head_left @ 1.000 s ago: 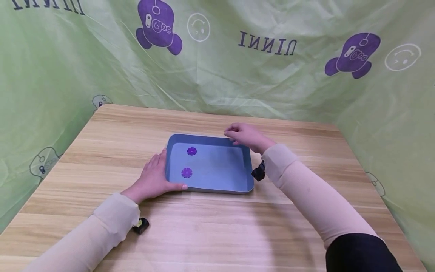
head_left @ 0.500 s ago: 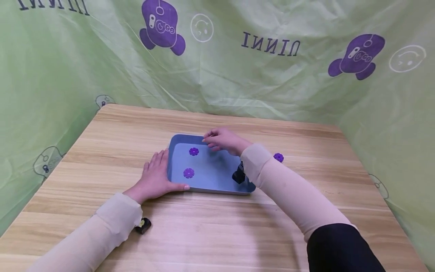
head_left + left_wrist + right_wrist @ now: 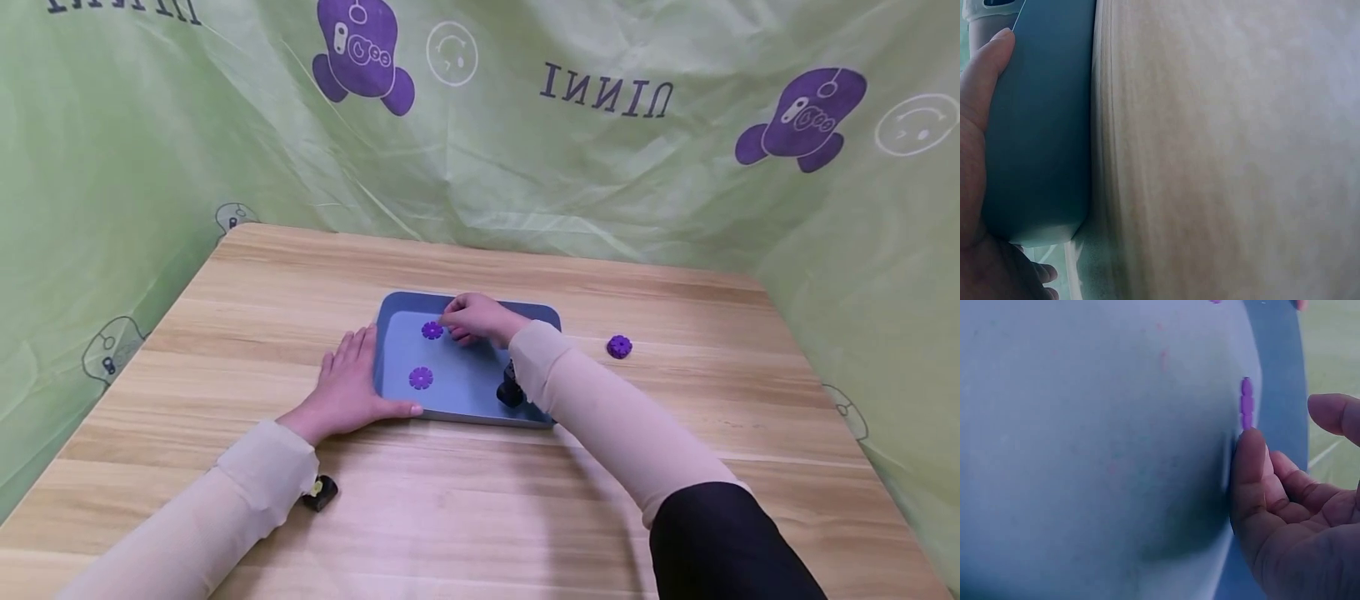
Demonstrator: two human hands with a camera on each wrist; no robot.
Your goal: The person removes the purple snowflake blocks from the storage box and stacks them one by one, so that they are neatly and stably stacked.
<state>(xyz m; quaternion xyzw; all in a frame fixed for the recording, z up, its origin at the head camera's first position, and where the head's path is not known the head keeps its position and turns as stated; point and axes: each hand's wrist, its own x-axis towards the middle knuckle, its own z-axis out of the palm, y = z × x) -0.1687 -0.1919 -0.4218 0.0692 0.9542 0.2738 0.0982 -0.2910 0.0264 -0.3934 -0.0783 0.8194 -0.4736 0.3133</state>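
My left hand [image 3: 348,387] rests against the near left corner of a blue-grey tray [image 3: 465,412]. Its thumb [image 3: 991,62] lies along the front wall, and its straight fingers run beside the left wall. Inside the tray are two notched purple plastic discs, a back disc [image 3: 432,331] and a front disc [image 3: 421,378]. My right hand [image 3: 480,318] reaches over the back of the tray, fingertips right at the back disc. In the right wrist view one fingertip meets the edge of that disc [image 3: 1247,403], while another digit stands apart from it.
On the wooden table [image 3: 697,392], right of the tray, sits a small pile of purple discs [image 3: 619,347]. Black wrist cameras hang below both cuffs, the right camera [image 3: 511,389] low over the tray. A green printed curtain [image 3: 480,183] encloses the table's back and sides.
My right hand has moved left, from the tray's back right corner to the back disc. The purple pile on the right has come into sight from behind the arm. My left hand keeps its place.
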